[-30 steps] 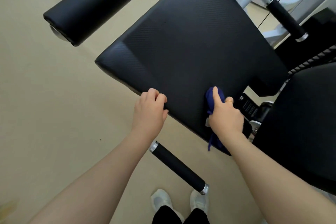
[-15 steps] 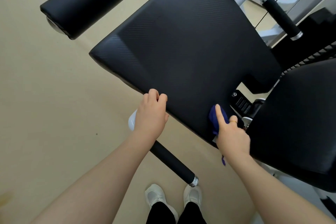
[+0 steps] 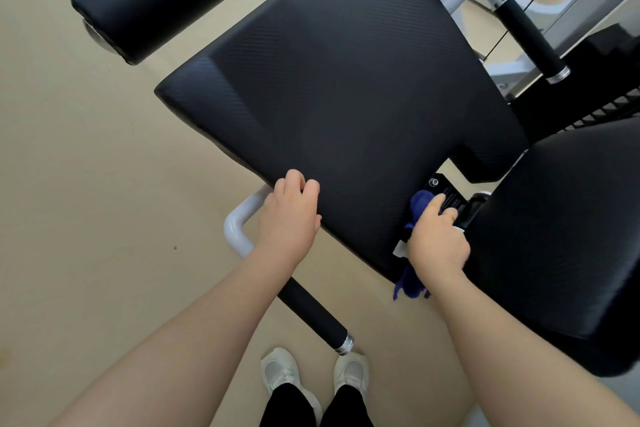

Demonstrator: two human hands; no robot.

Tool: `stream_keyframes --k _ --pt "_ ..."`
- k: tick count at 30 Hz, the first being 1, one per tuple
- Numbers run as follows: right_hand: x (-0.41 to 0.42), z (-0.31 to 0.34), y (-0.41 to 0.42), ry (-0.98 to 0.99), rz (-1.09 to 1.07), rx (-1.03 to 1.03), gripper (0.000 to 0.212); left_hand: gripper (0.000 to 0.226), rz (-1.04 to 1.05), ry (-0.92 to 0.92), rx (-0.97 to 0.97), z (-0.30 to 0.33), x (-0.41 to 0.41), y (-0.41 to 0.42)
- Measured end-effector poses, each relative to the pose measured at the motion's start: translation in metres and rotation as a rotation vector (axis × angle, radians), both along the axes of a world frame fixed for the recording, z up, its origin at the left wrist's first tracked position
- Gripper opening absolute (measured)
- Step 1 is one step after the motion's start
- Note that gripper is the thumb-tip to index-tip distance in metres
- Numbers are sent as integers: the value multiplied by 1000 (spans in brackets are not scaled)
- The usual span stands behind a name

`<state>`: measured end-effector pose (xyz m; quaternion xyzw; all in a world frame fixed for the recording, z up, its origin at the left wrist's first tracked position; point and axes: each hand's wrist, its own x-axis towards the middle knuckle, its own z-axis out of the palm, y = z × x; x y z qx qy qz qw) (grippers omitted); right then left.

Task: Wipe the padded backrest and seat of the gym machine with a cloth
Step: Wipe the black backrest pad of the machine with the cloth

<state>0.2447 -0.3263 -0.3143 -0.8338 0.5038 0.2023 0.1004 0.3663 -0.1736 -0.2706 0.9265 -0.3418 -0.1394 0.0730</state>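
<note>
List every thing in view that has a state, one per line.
left hand: fingers curled over the near edge of the large pad.
right hand: grips the cloth, at the pad's corner.
cloth: blue, bunched, a tail hanging below the hand.
large pad: black, bare.
second pad: black, untouched.
near handle: free, nobody holds it.

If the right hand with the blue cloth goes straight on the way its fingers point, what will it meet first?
Probably the black labelled bracket in the gap between the two pads: the right hand, holding the blue cloth, points up and slightly right toward it. Depth is unclear.
</note>
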Motion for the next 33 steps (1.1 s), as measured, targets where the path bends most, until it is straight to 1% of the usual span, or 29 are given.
stream_keyframes --k 2,3,5,7,9,11,13,15,16,18,19,20,22,24,26,28,30,33 --pt "12 2 0 -93 -150 60 68 26 4 27 -6 0 2 0" --pt "16 4 2 -146 -167 78 69 25 1 30 3 -1 3 0" --pt "21 7 8 -237 -81 84 72 26 -2 25 22 -2 4 -1" --pt "23 11 12 -263 109 65 73 27 -15 15 49 -3 6 -3" --pt "20 10 11 -192 324 15 72 27 -28 7 64 -4 6 -3" --pt "9 7 2 -78 431 -75 70 27 -24 9 59 -4 7 -3" --pt "-2 3 -8 34 361 -134 60 26 -15 17 49 -3 6 -3" --pt "-4 -2 -11 120 206 -116 53 25 -13 29 41 -3 5 -1" --pt "0 -3 -11 124 103 -73 53 24 -11 41 36 -3 6 0" --pt "10 0 2 36 -138 52 60 20 3 78 -9 -3 6 5" --pt "13 2 12 -22 -210 98 63 19 7 100 -43 -1 7 9" --pt "15 5 24 -84 -236 124 63 20 1 110 -67 1 7 12" --pt "16 10 48 -200 -205 165 60 24 -18 114 -69 5 8 17" --pt "22 14 63 -286 -183 208 59 26 12 104 -41 9 10 23" --pt "31 20 71 -338 -161 241 62 25 67 105 -69 12 15 27" --pt "40 27 76 -381 -82 298 66 26 117 144 -120 18 19 28" --pt "51 35 82 -460 70 450 67 27 137 156 -151 24 21 30" --pt "68 56 87 -623 260 756 61 28 188 186 -187 32 22 34"
